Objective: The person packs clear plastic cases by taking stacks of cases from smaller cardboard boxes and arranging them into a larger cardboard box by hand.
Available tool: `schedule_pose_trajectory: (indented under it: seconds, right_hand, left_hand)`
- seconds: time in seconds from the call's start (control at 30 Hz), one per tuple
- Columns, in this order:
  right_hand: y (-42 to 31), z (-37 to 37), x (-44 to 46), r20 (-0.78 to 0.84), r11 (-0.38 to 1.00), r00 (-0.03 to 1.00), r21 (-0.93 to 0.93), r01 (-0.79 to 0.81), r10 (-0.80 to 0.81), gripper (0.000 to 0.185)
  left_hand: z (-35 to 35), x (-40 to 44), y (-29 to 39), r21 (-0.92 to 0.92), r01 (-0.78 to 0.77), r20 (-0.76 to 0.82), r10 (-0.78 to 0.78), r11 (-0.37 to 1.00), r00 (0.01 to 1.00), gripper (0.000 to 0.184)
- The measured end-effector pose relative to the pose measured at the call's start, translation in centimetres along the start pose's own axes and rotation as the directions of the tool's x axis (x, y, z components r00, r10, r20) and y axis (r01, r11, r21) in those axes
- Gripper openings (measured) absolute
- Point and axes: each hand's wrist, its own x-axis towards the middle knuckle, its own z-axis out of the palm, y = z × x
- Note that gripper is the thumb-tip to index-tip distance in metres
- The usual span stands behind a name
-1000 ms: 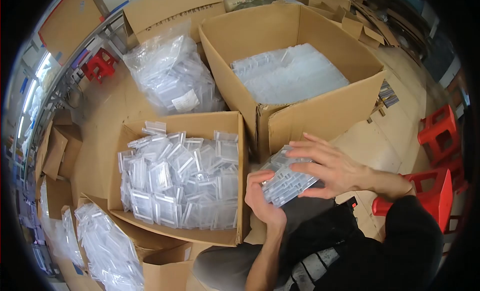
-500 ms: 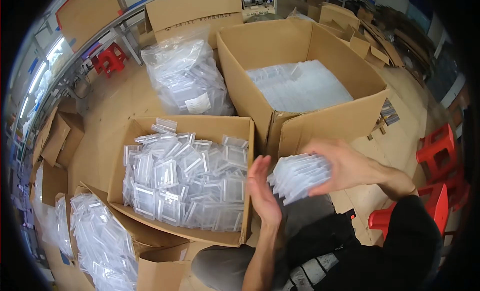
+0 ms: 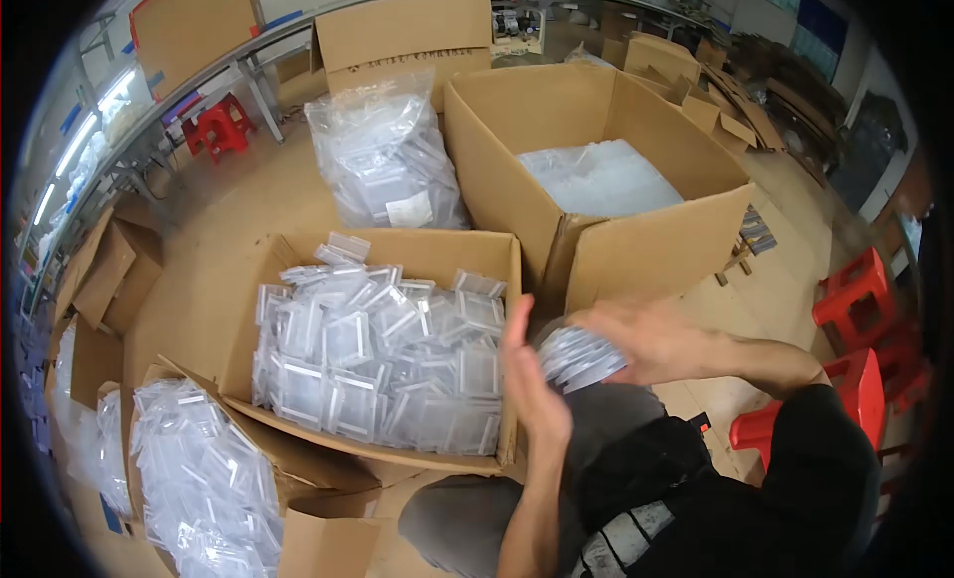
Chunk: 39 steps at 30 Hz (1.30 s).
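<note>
Over my lap, my right hand (image 3: pixel 651 344) grips a small stack of clear plastic cases (image 3: pixel 582 359), its fingers partly blurred. My left hand (image 3: pixel 538 384) stands upright at the stack's left end, fingers stretched out flat; whether it touches the cases I cannot tell. Just left of it is an open cardboard box (image 3: pixel 373 457) heaped with loose clear plastic cases (image 3: pixel 348 339). Behind my hands, a larger cardboard box (image 3: pixel 656 245) contains tightly packed rows of similar pieces (image 3: pixel 601 177).
A clear bag (image 3: pixel 383 156) of plastic pieces stands behind the heaped box. Another box at lower left holds more clear cases (image 3: pixel 204 479). Red stools (image 3: pixel 853 298) stand at right, with another red stool (image 3: pixel 217 128) at far left. Flattened cardboard (image 3: pixel 740 106) lies at back right.
The stack has moved slightly down and left with my right hand and looks tilted differently. My left hand is more upright, close beside it. The whole view has shifted a little.
</note>
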Motion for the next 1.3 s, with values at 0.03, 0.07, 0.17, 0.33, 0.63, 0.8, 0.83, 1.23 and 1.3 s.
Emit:
schedule_pose_trajectory:
  seconds: [0.03,0.07,0.17,0.33,0.63,0.8,0.83,1.23,1.3]
  right_hand:
    - [-0.8,0.7,0.1,-0.035,0.990,0.995,-0.111,0.086,-0.090,0.072]
    - [-1.5,0.7,0.1,-0.018,0.983,0.993,-0.139,0.117,-0.121,0.077]
    - [-3.0,1.5,-0.6,-0.001,0.960,0.997,-0.272,0.069,-0.072,0.082]
    - [-2.6,1.4,-0.4,0.005,0.968,0.997,-0.239,0.081,-0.082,0.082]
    - [-2.2,0.8,-0.4,-0.146,0.973,0.964,-0.109,0.206,-0.220,0.053]
    - [0.5,-0.1,0.8,-0.035,0.958,0.963,-0.116,0.262,-0.268,0.039]
    - [1.5,-0.8,1.1,-0.017,0.962,0.963,-0.059,0.267,-0.268,0.040]
    - [41.9,-16.8,16.3,-0.396,0.940,0.853,0.157,-0.302,0.340,0.071]
    - [47.4,-13.6,19.2,-0.297,0.960,0.926,-0.082,-0.266,0.231,0.070]
  left_hand:
    - [0.5,-0.9,-0.9,-0.126,0.019,0.022,-0.017,0.992,1.000,0.059]
    - [1.0,-1.9,-1.7,-0.250,0.043,0.044,-0.033,0.967,0.998,0.061]
    - [0.5,-1.9,-1.0,-0.088,-0.050,0.035,0.053,0.995,0.998,0.060]
    - [0.9,-2.7,-0.8,-0.149,-0.126,-0.024,0.123,0.981,0.992,0.066]
    - [1.4,-3.7,-1.2,-0.034,-0.120,-0.163,0.113,0.992,0.980,0.050]
    - [2.6,-2.7,-1.8,-0.012,-0.133,-0.092,0.131,0.991,0.987,0.091]
    - [3.1,-1.9,-1.1,0.050,-0.122,-0.080,0.126,0.991,0.989,0.096]
    - [8.3,15.1,0.9,0.622,-0.233,0.223,0.115,0.747,0.968,0.025]
    - [10.2,18.1,-1.6,0.685,-0.281,0.277,0.116,0.672,0.954,0.026]
